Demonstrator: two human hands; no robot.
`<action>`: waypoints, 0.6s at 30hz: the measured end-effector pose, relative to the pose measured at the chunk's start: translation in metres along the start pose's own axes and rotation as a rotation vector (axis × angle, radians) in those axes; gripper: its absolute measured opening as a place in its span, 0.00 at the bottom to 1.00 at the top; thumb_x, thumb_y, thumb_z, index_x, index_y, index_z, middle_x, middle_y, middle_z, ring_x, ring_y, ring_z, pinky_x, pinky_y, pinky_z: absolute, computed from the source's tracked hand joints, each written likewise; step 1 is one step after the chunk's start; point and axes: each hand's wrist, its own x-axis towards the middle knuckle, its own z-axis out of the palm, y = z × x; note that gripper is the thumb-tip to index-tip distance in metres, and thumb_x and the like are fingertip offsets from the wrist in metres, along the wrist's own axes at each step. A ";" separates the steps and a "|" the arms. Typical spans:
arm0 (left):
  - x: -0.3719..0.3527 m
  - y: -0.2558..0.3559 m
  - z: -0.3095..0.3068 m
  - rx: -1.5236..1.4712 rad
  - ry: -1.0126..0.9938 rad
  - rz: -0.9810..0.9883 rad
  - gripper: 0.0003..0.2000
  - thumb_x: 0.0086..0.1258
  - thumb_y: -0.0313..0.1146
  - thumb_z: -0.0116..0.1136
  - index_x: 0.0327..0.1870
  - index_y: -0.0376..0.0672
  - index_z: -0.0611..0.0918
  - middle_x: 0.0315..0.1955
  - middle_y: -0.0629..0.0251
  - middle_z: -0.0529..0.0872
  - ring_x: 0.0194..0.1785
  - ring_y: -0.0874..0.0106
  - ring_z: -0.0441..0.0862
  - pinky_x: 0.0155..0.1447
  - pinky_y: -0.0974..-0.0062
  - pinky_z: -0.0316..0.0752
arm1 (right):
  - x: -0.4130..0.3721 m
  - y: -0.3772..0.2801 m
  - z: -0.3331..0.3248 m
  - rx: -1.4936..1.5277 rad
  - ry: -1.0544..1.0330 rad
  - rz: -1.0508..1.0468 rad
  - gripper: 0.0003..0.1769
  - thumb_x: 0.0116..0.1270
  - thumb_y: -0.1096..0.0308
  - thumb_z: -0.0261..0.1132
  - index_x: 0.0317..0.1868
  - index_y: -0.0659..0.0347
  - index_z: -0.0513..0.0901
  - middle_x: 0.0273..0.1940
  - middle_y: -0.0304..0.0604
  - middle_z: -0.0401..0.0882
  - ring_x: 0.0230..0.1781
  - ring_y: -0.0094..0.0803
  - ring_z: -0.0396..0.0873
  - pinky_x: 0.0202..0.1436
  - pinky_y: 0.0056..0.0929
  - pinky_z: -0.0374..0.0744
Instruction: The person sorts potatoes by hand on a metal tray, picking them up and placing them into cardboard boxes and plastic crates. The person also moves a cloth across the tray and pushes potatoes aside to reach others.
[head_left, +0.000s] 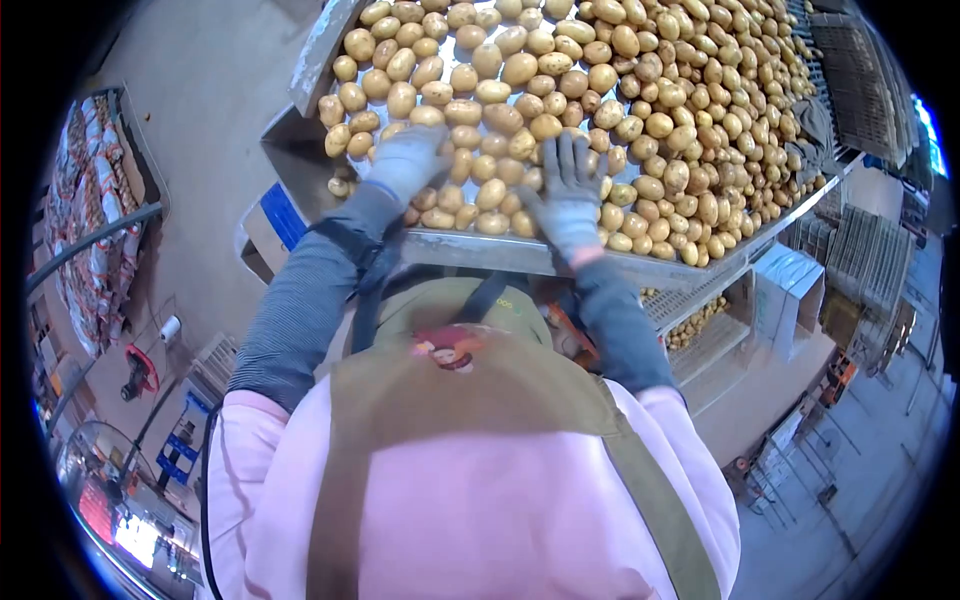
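Note:
Many yellow-brown potatoes [520,68] cover a metal sorting table [490,250], spread thinner on the left and packed closely on the right. My left hand [408,163], in a grey glove, rests on potatoes near the table's left front; its fingers are blurred, and what lies beneath them is hidden. My right hand [571,193], also gloved in grey, lies on potatoes near the front edge, its fingers spread and pointing away from me. A dark cloth [815,125] lies at the right side of the potatoes.
Filled sacks [95,220] lie behind a rail at the left. Below the table's right side, a lower shelf [710,345] holds more potatoes, beside a white-blue box [788,290]. Stacked crates [865,85] stand at the far right. A blue panel [284,216] is near my left forearm.

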 end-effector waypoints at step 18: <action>-0.091 -0.101 0.084 -0.976 0.645 -0.623 0.17 0.71 0.41 0.62 0.51 0.37 0.82 0.48 0.50 0.85 0.52 0.60 0.82 0.58 0.65 0.76 | -0.001 -0.030 -0.050 0.119 -0.195 -0.141 0.40 0.61 0.46 0.69 0.71 0.53 0.73 0.75 0.49 0.63 0.74 0.58 0.61 0.77 0.63 0.54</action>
